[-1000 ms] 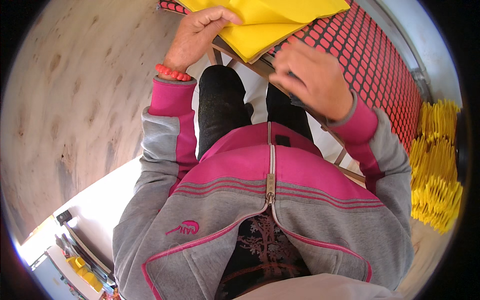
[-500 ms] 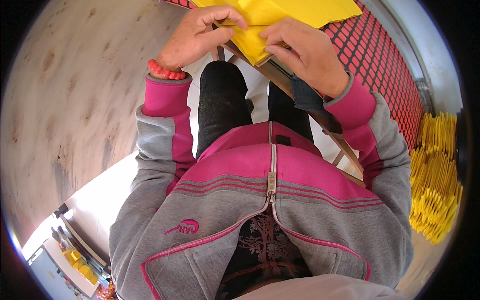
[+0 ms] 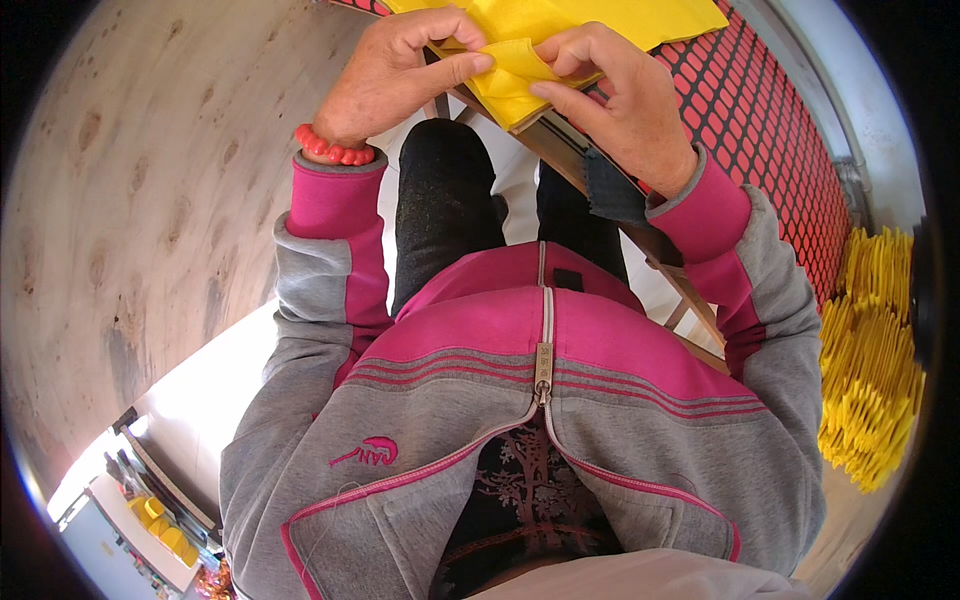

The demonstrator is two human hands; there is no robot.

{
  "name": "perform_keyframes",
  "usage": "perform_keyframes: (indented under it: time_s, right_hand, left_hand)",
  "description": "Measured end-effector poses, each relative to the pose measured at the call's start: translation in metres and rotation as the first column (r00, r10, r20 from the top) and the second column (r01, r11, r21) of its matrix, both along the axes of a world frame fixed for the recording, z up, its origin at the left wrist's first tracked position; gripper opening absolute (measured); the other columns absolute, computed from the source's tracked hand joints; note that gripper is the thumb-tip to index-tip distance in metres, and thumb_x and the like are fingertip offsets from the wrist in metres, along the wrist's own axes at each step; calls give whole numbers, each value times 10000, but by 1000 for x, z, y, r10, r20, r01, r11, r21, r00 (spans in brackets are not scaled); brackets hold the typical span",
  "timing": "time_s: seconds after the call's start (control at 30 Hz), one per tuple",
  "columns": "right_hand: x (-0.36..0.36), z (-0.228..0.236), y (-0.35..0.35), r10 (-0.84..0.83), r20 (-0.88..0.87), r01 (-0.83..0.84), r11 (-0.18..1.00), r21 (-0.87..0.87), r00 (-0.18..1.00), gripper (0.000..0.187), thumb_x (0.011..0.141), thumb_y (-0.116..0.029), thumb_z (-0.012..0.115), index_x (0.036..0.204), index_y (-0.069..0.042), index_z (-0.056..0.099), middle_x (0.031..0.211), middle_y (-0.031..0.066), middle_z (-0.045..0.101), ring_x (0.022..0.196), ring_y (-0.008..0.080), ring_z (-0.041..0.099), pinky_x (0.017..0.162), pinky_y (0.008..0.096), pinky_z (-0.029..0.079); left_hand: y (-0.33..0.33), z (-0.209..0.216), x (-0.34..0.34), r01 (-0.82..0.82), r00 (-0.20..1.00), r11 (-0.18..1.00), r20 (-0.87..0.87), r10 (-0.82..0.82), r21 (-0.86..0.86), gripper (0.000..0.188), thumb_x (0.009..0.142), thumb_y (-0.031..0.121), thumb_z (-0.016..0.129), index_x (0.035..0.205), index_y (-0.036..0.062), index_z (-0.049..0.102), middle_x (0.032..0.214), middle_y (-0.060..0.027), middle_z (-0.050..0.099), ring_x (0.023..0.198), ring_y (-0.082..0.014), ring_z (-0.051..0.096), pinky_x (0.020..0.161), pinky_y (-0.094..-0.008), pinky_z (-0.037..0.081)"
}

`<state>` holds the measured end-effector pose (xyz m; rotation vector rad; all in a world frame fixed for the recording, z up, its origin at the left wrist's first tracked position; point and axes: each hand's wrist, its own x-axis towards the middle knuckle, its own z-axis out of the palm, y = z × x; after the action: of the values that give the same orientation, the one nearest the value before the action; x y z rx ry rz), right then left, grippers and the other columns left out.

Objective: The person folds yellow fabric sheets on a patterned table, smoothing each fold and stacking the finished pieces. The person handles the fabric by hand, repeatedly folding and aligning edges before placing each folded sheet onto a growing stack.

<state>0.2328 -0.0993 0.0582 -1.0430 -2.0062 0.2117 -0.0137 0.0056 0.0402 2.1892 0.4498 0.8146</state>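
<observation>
Yellow fabric (image 3: 640,22) lies over the near edge of a table at the top of the head view. My left hand (image 3: 400,70), with a red beaded bracelet at the wrist, pinches a raised edge of this fabric between thumb and forefinger. On the other side of that edge, my right hand (image 3: 615,100) is closed on the same fabric with its thumb and fingers. A stitched hem shows along the lifted flap between the two hands. The fabric's far part runs out of the picture.
A red and black patterned cover (image 3: 745,110) spreads over the table to the right. A tall stack of folded yellow pieces (image 3: 870,360) stands at the far right. A dark cloth (image 3: 612,188) hangs at the wooden table edge. A wooden board surface (image 3: 150,200) fills the left.
The fabric edge between my hands has been lifted and turned up into a flap. My left thumb has moved slightly right onto it; the right fingers have shifted up a little.
</observation>
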Motion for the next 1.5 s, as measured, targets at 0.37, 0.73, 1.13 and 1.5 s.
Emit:
perform_keyframes:
  time_s: [0.37, 0.73, 1.13, 1.5]
  right_hand:
    - [-5, 0, 0, -15, -83, 10, 998, -60, 996, 201, 917, -145, 763, 1033, -16, 662, 926, 101, 700, 825, 185, 719, 752, 307, 572]
    - [-2, 8, -1, -18, 47, 8, 981, 195, 999, 173, 868, -49, 785, 1004, -30, 679, 1029, 88, 720, 879, 213, 714, 791, 287, 560]
    - [-7, 9, -11, -7, 353, -107, 947, 302, 936, 164, 806, -11, 764, 946, -30, 680, 1059, 96, 719, 887, 273, 700, 771, 335, 563]
    - [-4, 2, -7, 57, 16, -53, 986, -160, 998, 105, 933, -31, 708, 1000, 1, 634, 1076, 110, 716, 919, 176, 686, 819, 277, 530]
  left_hand:
    - [-3, -2, 2, 4, 999, 999, 49, -3, -34, 93, 941, 88, 741, 963, 40, 664, 935, 30, 659, 942, -77, 588, 914, -260, 455]
    - [3, -11, 2, -70, 996, 996, 59, 73, -56, 134, 932, 121, 765, 984, 39, 672, 947, 37, 671, 945, -69, 589, 914, -264, 461]
    - [-16, -2, 13, -17, 970, 916, 215, 112, -402, 67, 985, 66, 699, 958, 34, 646, 844, 28, 629, 765, -52, 572, 662, -232, 482]
    - [-13, 3, 11, -42, 980, 971, 181, 86, -235, 92, 980, 84, 704, 948, 21, 644, 817, 22, 623, 730, -57, 602, 635, -242, 527]
